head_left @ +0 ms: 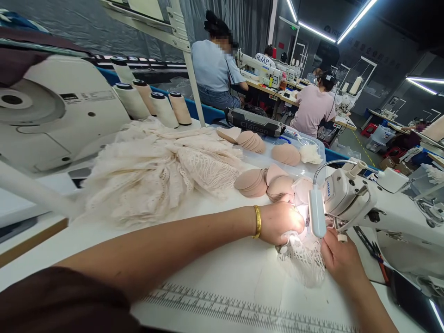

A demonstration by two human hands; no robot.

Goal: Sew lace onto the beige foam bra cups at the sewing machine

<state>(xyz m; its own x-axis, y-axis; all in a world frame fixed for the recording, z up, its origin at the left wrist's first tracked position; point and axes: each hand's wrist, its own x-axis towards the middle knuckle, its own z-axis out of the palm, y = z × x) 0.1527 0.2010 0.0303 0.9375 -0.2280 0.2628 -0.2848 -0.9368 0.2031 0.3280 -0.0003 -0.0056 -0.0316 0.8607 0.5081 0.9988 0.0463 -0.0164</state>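
My left hand (281, 223) is closed at the sewing machine's needle area, with a piece of white lace (302, 260) hanging from under its fingers. On the other side of the lace, my right hand (342, 252) lies by the presser area, its fingertips partly hidden by the machine head and lamp. Whether those fingers grip the fabric cannot be made out. The white sewing machine (350, 192) reaches in from the right, and a small lit lamp (317, 212) hangs over the work. Stacks of beige pads (251, 182) lie just beyond my left hand.
A large heap of cream lace (166, 171) covers the left of the table. Thread cones (157, 107) stand behind it. More pads (286, 154) rest on a clear plastic lid. A printed ruler (222, 300) runs along the front. Scissors (369, 245) and a phone (412, 296) lie right. Co-workers sit beyond.
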